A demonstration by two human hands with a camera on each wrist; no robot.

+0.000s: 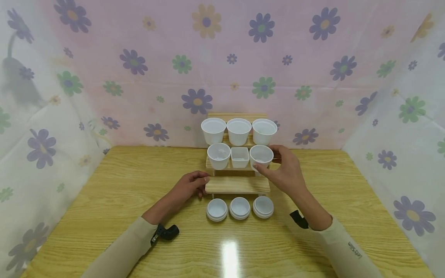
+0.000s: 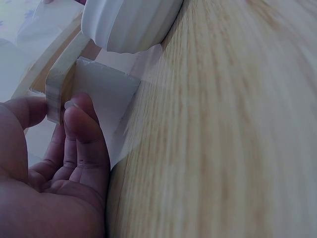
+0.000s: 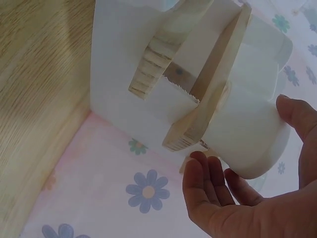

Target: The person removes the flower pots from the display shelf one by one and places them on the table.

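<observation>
Biggest first: flowered backdrop [image 1: 139, 104] behind, then your wood-look table [image 1: 104, 193] w/ the stepped stand [image 1: 237, 116] set near its back edge, approx. centre.

Your L hand [image 1: 194, 183] pinches the L end of the stand's front plank [image 1: 237, 185], thumb one side, fingertips the other. Your R hand [image 1: 286, 172] is curled round the R round cup [image 1: 261, 159] in the middle row, thumb in front, fingers behind & low near the plank edge. Can't tell if that cup's base sits fully on its plank.

Back row: 3 white round cups [image 1: 238, 133] side by side. Middle row also has a L round cup [image 1: 219, 158] & a square cup [image 1: 240, 158] btwn the two. Smallest: 3 low pots [image 1: 240, 209] on the table, just in front of the stand.

Step in hand, prob.: setting or straightening the R cup while L steadies the stand. Next move calls for keeping L firm, getting the base flat & level w/ its row, then easing R fingers off w/o nudging the square one.
</observation>
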